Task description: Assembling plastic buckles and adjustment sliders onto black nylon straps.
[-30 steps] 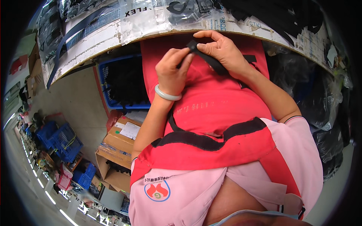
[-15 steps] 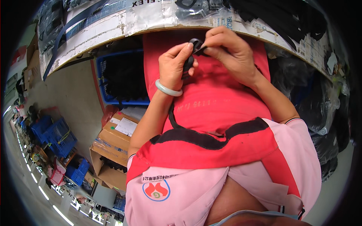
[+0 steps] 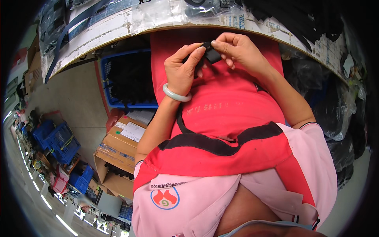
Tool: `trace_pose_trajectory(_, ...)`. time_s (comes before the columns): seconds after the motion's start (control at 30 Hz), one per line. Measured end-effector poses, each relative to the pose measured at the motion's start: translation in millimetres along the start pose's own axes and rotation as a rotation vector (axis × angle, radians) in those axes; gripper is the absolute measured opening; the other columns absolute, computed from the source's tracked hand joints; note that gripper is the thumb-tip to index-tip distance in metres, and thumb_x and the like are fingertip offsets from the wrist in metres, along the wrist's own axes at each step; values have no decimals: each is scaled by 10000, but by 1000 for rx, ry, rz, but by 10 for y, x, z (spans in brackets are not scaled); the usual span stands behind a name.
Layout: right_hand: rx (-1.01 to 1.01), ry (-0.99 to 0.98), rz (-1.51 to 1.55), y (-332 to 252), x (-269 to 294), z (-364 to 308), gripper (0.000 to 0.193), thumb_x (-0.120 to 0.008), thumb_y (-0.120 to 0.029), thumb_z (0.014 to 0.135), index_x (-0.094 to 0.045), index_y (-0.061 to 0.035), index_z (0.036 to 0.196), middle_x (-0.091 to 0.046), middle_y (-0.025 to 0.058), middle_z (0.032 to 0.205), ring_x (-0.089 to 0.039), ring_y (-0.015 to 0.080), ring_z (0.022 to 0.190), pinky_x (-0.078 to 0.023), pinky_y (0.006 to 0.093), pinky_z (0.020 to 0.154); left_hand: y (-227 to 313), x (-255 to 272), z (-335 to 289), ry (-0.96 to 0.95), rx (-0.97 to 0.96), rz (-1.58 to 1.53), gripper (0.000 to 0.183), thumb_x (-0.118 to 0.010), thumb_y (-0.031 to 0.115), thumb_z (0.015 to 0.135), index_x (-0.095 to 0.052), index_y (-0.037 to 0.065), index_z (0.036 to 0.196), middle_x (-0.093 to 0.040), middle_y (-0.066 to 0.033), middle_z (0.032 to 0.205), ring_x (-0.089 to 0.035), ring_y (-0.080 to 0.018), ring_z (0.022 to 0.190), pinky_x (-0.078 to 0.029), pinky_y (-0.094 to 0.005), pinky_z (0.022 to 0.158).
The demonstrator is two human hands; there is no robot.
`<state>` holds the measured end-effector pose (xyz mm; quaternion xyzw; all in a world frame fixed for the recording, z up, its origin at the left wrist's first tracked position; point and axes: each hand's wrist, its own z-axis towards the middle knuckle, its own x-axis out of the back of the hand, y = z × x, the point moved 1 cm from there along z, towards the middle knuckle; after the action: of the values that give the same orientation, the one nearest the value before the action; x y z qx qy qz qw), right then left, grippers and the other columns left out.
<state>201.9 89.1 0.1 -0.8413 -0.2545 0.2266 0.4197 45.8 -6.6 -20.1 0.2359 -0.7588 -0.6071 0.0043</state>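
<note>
Between my two hands is a black strap [image 3: 213, 56], folded or looped over itself, held above the red apron [image 3: 233, 94] on my lap. My left hand [image 3: 182, 65] pinches it between thumb and fingers, and part of it runs down behind that palm. A pale bangle [image 3: 176, 94] circles my left wrist. With thumb and forefinger, my right hand [image 3: 239, 51] grips the strap's upper right end; its other fingers curl loosely beneath. Both hands stay just short of the table's near edge. What lies inside the left palm is hidden.
The worn table [image 3: 114, 33] runs across the top, with clear plastic bags [image 3: 205, 11] and black fabric [image 3: 292, 19] on it. Below it stands a blue crate [image 3: 106, 87] of black pieces. An open cardboard box [image 3: 118, 152] sits left; dark plastic bags [image 3: 335, 110] are at right.
My right hand has come down slightly and its fingers have rolled over. The small loop at my fingertips has turned into a wider, flatter black fold. My left hand has barely moved.
</note>
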Motion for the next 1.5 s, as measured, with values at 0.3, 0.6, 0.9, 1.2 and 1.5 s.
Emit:
trace_pose_trajectory(0.3,27,-106,77,71,-50,256,176,-622,-243,934,-609,-68,940,-518,-48,686,-423,7,503,-339,156,463,632,712,-343,-158,260,136,150,-600,48,907,-686,-26,1006,-619,-53,725,-516,-74,500,-369,-195,427)
trace_pose_trajectory(0.6,83,-266,-328,127,-297,255,210,-606,-231,920,-641,-27,955,-571,-16,713,-484,46,584,-416,219,504,802,1659,-918,570,-10,302,251,-592,208,963,-676,21,1109,-654,-57,796,-497,-63,513,-367,-188,428)
trace_pose_trajectory(0.9,21,-384,-73,94,-573,233,183,-615,-208,942,-589,-51,849,-585,-16,653,-489,34,491,-367,174,439,38,404,-202,95,118,-142,450,-509,396,987,-674,-21,1029,-642,-81,701,-561,-92,513,-418,-198,446)
trace_pose_trajectory(1.2,-310,-609,498,253,-153,168,200,-603,-289,953,-562,-94,967,-499,-55,676,-437,12,520,-329,146,444,11,350,-164,-199,265,-246,373,-564,24,921,-522,12,1292,-589,-85,1075,-585,-133,651,-432,-222,453)
trace_pose_trajectory(1.5,388,74,-392,-66,203,56,178,-640,-204,920,-641,-26,908,-614,12,740,-568,92,635,-478,233,593,35,274,49,-212,276,-252,135,-626,98,914,-639,14,1018,-594,-62,889,-557,-119,597,-410,-215,444)
